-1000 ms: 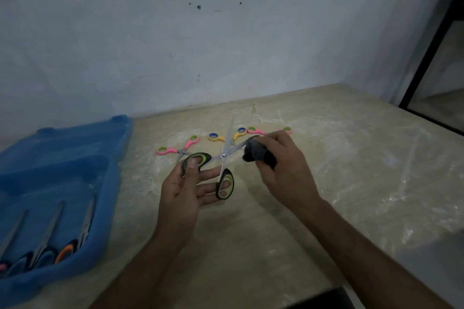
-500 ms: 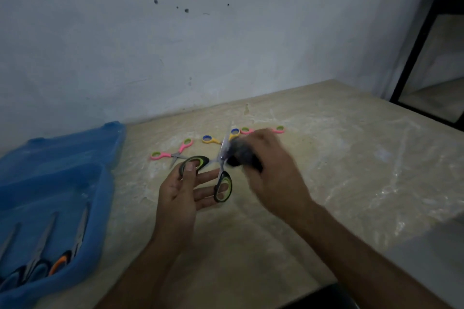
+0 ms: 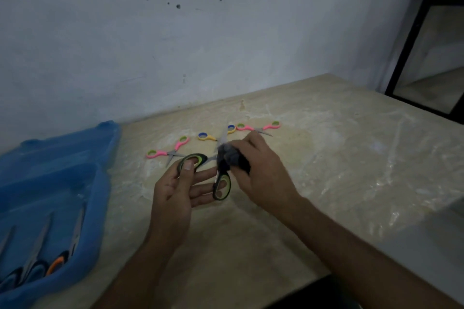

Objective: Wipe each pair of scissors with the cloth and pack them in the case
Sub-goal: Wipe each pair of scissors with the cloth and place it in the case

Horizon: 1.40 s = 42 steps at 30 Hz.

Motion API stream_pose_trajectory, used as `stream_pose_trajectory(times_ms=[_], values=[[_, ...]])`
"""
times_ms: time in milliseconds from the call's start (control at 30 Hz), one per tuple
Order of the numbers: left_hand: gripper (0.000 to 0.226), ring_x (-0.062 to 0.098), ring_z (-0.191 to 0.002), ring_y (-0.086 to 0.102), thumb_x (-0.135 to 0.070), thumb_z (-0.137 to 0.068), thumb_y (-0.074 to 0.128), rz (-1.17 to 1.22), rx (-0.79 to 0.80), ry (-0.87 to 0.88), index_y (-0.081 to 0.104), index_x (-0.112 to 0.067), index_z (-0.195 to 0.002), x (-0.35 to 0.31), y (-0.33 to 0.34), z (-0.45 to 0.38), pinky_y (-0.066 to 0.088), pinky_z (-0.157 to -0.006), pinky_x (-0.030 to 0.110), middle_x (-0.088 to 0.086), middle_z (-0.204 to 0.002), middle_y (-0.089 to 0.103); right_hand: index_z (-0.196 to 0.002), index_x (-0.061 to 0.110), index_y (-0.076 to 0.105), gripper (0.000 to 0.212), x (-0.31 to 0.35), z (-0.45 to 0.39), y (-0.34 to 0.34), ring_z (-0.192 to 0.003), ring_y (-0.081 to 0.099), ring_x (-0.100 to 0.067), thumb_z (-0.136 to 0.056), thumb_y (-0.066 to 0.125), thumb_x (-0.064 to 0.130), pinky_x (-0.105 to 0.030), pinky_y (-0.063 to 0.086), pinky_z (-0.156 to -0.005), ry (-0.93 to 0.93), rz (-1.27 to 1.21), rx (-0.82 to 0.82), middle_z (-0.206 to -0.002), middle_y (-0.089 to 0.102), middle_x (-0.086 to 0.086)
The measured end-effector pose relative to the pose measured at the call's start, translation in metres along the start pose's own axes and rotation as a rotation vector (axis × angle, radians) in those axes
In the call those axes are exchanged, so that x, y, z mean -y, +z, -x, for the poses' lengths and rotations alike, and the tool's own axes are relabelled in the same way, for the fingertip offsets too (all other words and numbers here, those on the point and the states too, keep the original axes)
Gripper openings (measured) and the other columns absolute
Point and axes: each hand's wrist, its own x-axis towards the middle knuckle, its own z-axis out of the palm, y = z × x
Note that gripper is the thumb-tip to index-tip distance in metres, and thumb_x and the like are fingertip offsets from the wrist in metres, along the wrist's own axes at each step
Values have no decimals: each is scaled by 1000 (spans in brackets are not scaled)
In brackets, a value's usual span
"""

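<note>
L hand grip: thumb through one loop, fingers through the other loop of open black-and-green-handled scissors, held above the beige marbled bench, handles spread wide. R hand grip: fingers clamped on wadded dark grey cloth, pressed on the blade near the pivot, at 3 o'clock of L thumb. Behind, on bench: pink-handled small scissors at 11 o'clock of the hands, yellow-and-blue-handled scissors at 12, second pink-handled pair at 1. Open blue plastic case at 9 o'clock on bench; inside, orange-handled scissors beside blue-handled pairs, blades pointing away.
</note>
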Motion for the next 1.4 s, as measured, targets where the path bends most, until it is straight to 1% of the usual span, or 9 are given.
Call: stream_pose_trajectory(times_ms=[200,367,600,767,967,1067,1200,1300,1400], values=[[30,36,-81,78,-27,-107,42,7,-33,-10,66,-13,-119,-1,-4,-3,64,-65,40,16,-98,79,-113,9,70,24,-24,-21,-21,-76,53,-15,-89,68,11,-25,42,-67,164,-32,-277,-98,51,-6],[30,35,-79,77,-30,-106,44,-2,-33,-7,68,-15,-118,3,0,-3,63,-72,46,18,-97,78,-122,15,64,37,10,2,2,-84,59,-26,-86,62,23,-40,53,-66,-79,-18,48,-108,50,-4],[30,38,-84,77,-31,-107,43,-4,-63,-35,67,-16,-118,2,-7,-6,64,-73,47,17,-98,79,-110,7,69,22,-29,-28,-12,-76,54,-20,-89,68,12,-25,38,-65,142,-13,-217,-96,45,1],[28,34,-75,77,-26,-107,44,5,-38,-24,68,-16,-115,2,-1,-2,64,-66,43,15,-92,79,-121,16,64,36,9,2,7,-81,59,-25,-86,63,24,-37,52,-62,-103,-24,50,-107,49,-2],[29,38,-80,77,-26,-108,42,-20,-43,-31,66,-12,-117,-4,-9,-3,64,-66,46,17,-95,79,-111,9,69,23,-41,-33,-8,-82,60,-30,-89,67,13,-31,42,-68,158,29,-130,-98,51,-5],[29,37,-78,77,-27,-108,42,-29,-53,-32,66,-12,-116,-4,-8,-4,64,-66,46,16,-94,79,-115,8,67,26,-40,-36,-23,-86,59,-27,-90,68,14,-26,41,-72,129,20,-184,-104,55,-9],[29,28,-62,75,-28,-107,42,-48,-54,-16,66,-13,-112,-1,-5,-3,61,-52,36,14,-89,79,-132,9,56,48,-6,-24,-23,-101,57,-20,-86,69,17,-30,48,-86,-32,-41,-1,-125,52,-8],[28,24,-54,72,-25,-107,42,-62,-44,7,65,-9,-111,-2,-5,-1,60,-49,34,12,-81,78,-128,12,58,48,6,-12,-11,-98,58,-28,-81,70,14,-36,51,-74,-237,39,197,-124,51,-9],[29,23,-51,70,-23,-107,41,-90,-27,60,65,-6,-107,-5,-8,1,58,-47,33,15,-79,77,-125,14,63,45,-11,-32,-14,-97,59,-32,-80,63,14,-40,51,-75,-162,77,221,-111,57,-12]])
